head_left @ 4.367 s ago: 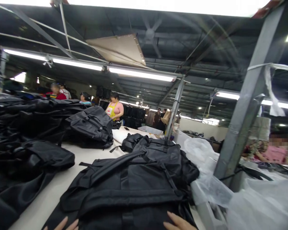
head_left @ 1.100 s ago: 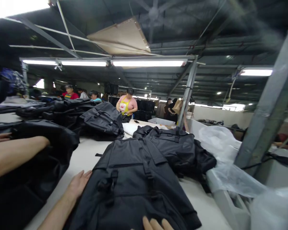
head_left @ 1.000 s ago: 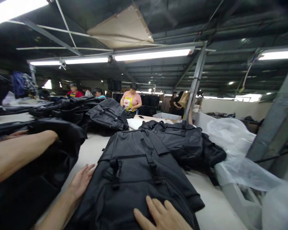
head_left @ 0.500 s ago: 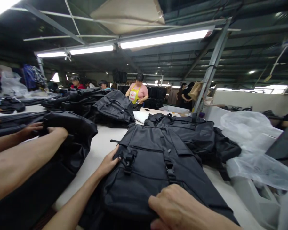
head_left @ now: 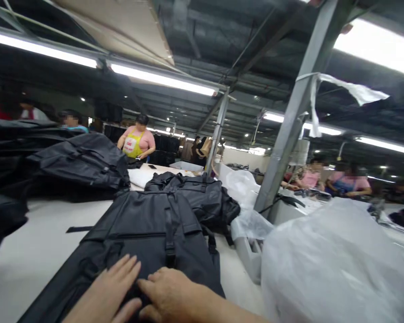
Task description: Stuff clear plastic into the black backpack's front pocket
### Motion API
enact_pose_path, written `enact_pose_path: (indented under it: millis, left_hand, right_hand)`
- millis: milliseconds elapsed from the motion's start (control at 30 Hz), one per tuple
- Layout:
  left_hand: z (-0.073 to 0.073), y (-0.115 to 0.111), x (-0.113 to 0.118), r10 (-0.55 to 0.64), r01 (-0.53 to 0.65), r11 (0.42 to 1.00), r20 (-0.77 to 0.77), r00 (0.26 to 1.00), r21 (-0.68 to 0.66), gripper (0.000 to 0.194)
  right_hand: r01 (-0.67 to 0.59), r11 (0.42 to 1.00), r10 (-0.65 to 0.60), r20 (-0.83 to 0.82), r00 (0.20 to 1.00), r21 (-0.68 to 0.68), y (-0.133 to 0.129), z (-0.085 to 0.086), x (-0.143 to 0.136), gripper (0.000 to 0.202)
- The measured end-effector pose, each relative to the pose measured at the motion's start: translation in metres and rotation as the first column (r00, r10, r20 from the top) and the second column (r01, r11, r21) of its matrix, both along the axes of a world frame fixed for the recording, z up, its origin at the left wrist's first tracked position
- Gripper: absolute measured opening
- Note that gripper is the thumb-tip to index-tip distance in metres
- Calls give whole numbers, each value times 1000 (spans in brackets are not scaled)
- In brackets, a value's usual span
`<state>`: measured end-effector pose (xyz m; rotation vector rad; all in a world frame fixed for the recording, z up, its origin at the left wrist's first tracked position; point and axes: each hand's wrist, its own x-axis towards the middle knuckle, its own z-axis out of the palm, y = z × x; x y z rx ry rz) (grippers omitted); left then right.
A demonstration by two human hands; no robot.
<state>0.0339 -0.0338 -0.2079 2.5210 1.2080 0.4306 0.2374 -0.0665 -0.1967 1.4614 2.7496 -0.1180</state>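
Left hand (head_left: 109, 294) lies flat, fingers spread, on the near end of a flat black fabric backpack with webbing straps (head_left: 148, 229); right hand (head_left: 173, 296) rests beside it, fingertips touching the left, fingers loosely curled on the fabric, gripping nothing. The backpack lies on a pale worktable (head_left: 37, 242), stretching away from both hands. Just beyond it sits a second, rumpled black backpack (head_left: 195, 195). Left of the hands, more black backpacks are heaped (head_left: 81, 163). Right of the hands, clear plastic bags (head_left: 326, 260) billow beside a grey steel post (head_left: 289, 130). Far beyond, a worker in a yellow apron (head_left: 136, 143) stands.
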Motion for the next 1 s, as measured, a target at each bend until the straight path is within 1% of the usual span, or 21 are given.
enact_pose_path:
  millis: [33,100,167,200,233,267,300,333,367,433,500,567,633,700,767,800,833,867,933,967,1000]
  left_hand:
    - [-1,-8,9,-32,28,999,-85,996,-47,63]
    - [3,-22,20,-64,46,994,-185,981,-103,63]
    - [12,-29,23,-63,42,993,-187,980,-113,64]
    - [17,-30,23,-47,30,994,-166,985,-106,63]
    - [21,-29,22,-27,13,995,-143,989,-97,60]
    - [23,-27,21,-6,-4,997,-115,993,-82,56]
    - [25,-25,21,15,-21,997,-88,996,-70,50]
    - [25,-22,20,39,-43,997,-64,997,-62,45]
    - [25,-21,20,72,-74,996,-34,997,-43,40]
    - [24,-20,23,156,-157,987,39,987,33,27]
    - [22,-23,26,208,-222,962,101,973,156,13]
    - [17,-28,28,172,-202,938,127,977,281,7]
    - [8,-34,29,94,-134,918,123,988,374,8]
    - [-3,-38,28,64,-106,886,107,992,450,11]
    - [-14,-40,28,123,-156,832,97,988,532,12]
    - [-18,-40,29,153,-177,792,91,984,585,12]
    - [-20,-41,30,170,-182,743,82,982,644,12]
    - [-22,-41,32,173,-192,680,99,980,707,12]
    - [-22,-41,36,119,-223,543,188,975,810,13]
    - [-22,-42,37,69,-231,494,227,972,838,15]
    - [-22,-43,37,22,-240,467,260,965,851,19]
  right_hand:
    - [14,1000,-14,2,1000,13,3,-2,1,51]
    - [87,996,-87,2,996,-14,7,6,2,59]
    - [140,978,-144,-11,990,-156,14,24,3,66]
    - [141,960,-149,-12,989,-240,19,34,2,65]
    - [125,943,-135,-8,991,-309,24,42,-1,58]
    - [102,932,-109,0,994,-349,29,49,-4,46]
    - [83,931,-84,12,996,-356,34,54,-9,34]
    - [73,940,-71,18,997,-333,38,56,-13,25]
    - [72,950,-71,13,997,-304,41,57,-17,22]
    - [76,956,-85,-17,996,-285,48,56,-20,24]
    - [93,943,-112,-40,993,-319,54,53,-16,25]
    - [123,918,-143,-24,989,-378,60,52,-9,26]
    - [149,886,-153,27,988,-439,64,52,-5,21]
    - [155,869,-131,84,988,-470,67,53,-8,15]
    - [153,873,-95,147,985,-462,68,53,-18,14]
    - [152,877,-76,182,980,-456,68,53,-25,14]
    - [151,880,-57,215,975,-450,68,52,-32,16]
    - [146,884,-38,241,970,-445,67,50,-39,20]
    - [125,895,-6,269,963,-429,63,46,-49,40]
    - [112,906,1,266,964,-409,59,44,-52,53]
    - [105,917,-1,261,965,-384,54,41,-54,65]
